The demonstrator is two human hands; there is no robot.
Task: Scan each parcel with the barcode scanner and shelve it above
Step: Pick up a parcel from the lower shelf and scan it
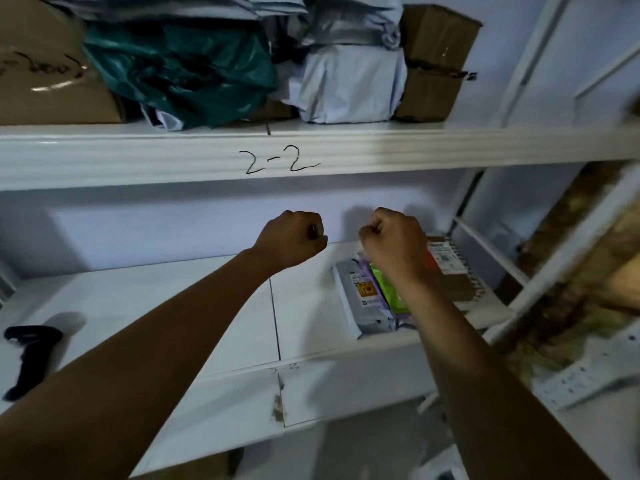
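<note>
The white shelf rack fills the view. Its upper shelf (pixel 138 157) carries on the front beam the handwritten mark "2-2" in black. The lower shelf (pixel 138 299) has a fainter handwritten mark on its front edge at 6 o'clock from the hands; it looks similar but is too small to read surely.

On the upper shelf, at 10 o'clock, stands one large cardboard box (pixel 45 64) with black handwriting that I cannot read. Beside it, at 11 o'clock, lies one crumpled teal bag (pixel 180 67). At 12 to 1 o'clock several pale plastic bags (pixel 349 84) are piled; I cannot count them exactly. At 1 o'clock stands a brown carton (pixel 436 60) with a torn seam across it; whether it is one box or two stacked, I cannot tell.

On the lower shelf, at 3 to 4 o'clock from the hands, lie three parcels close together: one brown box (pixel 450 282) with a white label, one grey mailer (pixel 360 296) with a printed label and an orange-yellow patch, and between them one green packet (pixel 384 289). Their print is too small to read.

One black barcode scanner (pixel 31 355) lies on the lower shelf at 8 o'clock, well apart from both hands.

The left hand (pixel 291 239) and the right hand (pixel 394 240) hang over the lower shelf, near each other but apart. The fingers of each are curled tight into a fist and grip nothing.
</note>
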